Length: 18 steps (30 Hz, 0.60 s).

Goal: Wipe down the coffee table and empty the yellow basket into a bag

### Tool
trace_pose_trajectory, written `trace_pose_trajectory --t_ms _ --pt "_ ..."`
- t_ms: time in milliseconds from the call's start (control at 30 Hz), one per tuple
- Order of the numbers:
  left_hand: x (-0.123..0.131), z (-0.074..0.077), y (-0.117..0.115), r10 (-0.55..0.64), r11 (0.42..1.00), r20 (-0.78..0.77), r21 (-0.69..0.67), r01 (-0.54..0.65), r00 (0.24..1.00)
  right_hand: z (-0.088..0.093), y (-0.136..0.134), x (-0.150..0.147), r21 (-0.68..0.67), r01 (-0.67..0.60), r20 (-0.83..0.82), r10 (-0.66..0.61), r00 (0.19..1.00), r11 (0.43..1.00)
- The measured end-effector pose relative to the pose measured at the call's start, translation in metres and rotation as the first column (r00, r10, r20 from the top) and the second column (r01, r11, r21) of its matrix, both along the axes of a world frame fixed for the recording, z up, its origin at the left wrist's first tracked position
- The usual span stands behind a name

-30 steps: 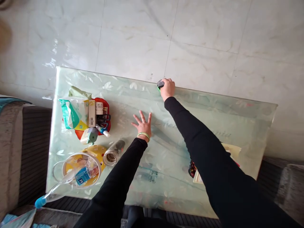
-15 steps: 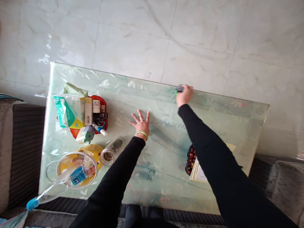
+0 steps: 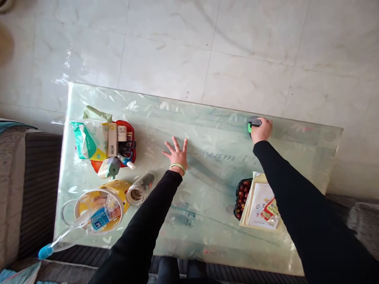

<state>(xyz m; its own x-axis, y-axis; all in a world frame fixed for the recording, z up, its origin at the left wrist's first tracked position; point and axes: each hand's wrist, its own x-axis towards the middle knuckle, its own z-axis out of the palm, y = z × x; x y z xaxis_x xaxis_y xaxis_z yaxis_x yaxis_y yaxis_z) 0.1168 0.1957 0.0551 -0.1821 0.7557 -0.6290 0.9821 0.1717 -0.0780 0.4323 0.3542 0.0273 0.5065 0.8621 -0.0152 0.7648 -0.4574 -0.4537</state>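
My right grip (image 3: pixel 260 130) is clenched around a small dark block (image 3: pixel 254 122) with a bright green edge, pressing it down on the surface (image 3: pixel 299 152) near the far edge, toward the right end. My fingers cover much of the block, so I can't tell exactly what it is. It looks light and stiff, probably hard plastic. The glossy sheet over the surface looks slick, so I'd expect the block to slide easily under light pressure. The best hold looks to be across its dark top, with my fingers wrapped down both sides and clear of the green edge.

My left grip (image 3: pixel 177 156) is released, palm down and fingers spread on the sheet near the middle of the surface, holding nothing. The nearest thing to it is a glass jar (image 3: pixel 139 190) lying on its side. Farther left sits a red tray (image 3: pixel 132 148) crowded with a tissue packet (image 3: pixel 87 142), a small box (image 3: pixel 111 140) and other small items. Closer to me are a yellow plate (image 3: pixel 120 187) and a clear jug (image 3: pixel 99 211) with a blue tip on its end. To the right, a dish of red dates (image 3: pixel 241 193) sits just beside a stack of papers (image 3: pixel 262 203), partly under my right forearm (image 3: pixel 296 205).
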Motion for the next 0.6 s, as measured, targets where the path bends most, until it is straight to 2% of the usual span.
trace_pose_trajectory --t_ms 67,100,167,267,333,400,433,467,500,533,567,600 --pt "0.001 0.001 0.0 0.005 1.0 0.012 0.002 -0.005 1.0 0.0 0.009 -0.016 -0.002 0.113 0.036 -0.113 0.993 0.994" --pt "0.001 0.001 -0.001 0.007 1.0 0.016 0.004 -0.007 1.0 -0.003 0.015 -0.036 0.006 0.138 0.045 -0.138 0.989 0.99" --pt "0.001 0.0 -0.001 0.009 1.0 0.018 0.011 -0.009 1.0 -0.013 0.03 -0.093 0.019 0.091 0.038 -0.092 0.995 0.996" --pt "0.001 -0.003 -0.002 0.016 1.0 0.017 0.016 -0.016 1.0 -0.03 0.05 -0.205 0.054 -0.197 -0.045 0.199 0.979 0.979" --pt "0.001 -0.004 -0.002 0.019 1.0 0.018 0.008 -0.019 1.0 -0.037 0.057 -0.273 0.14 -0.435 -0.137 0.452 0.881 0.89" --pt "0.001 -0.005 -0.001 0.017 1.0 0.017 -0.004 -0.017 1.0 -0.039 0.059 -0.309 0.208 -0.591 -0.176 0.625 0.761 0.779" --pt "0.001 -0.004 -0.001 0.015 1.0 0.017 -0.007 -0.015 1.0 -0.038 0.058 -0.31 0.214 -0.656 -0.167 0.689 0.705 0.723" --pt "0.0 -0.004 -0.001 0.014 1.0 0.017 -0.007 -0.014 1.0 -0.035 0.055 -0.299 0.197 -0.71 -0.14 0.736 0.663 0.677" --pt "0.0 -0.003 -0.001 0.014 1.0 0.016 -0.005 -0.014 1.0 -0.032 0.05 -0.276 0.156 -0.744 -0.099 0.76 0.642 0.65" --pt "0.0 -0.003 -0.001 0.016 1.0 0.016 -0.001 -0.016 1.0 -0.028 0.043 -0.243 0.097 -0.757 -0.048 0.762 0.645 0.646" --pt "0.001 -0.002 -0.001 0.017 1.0 0.018 0.004 -0.017 1.0 -0.023 0.036 -0.204 0.035 -0.72 0.009 0.721 0.693 0.693" --pt "0.001 -0.002 -0.002 0.018 1.0 0.023 0.009 -0.018 1.0 -0.017 0.027 -0.162 -0.031 -0.643 0.07 0.643 0.762 0.765"
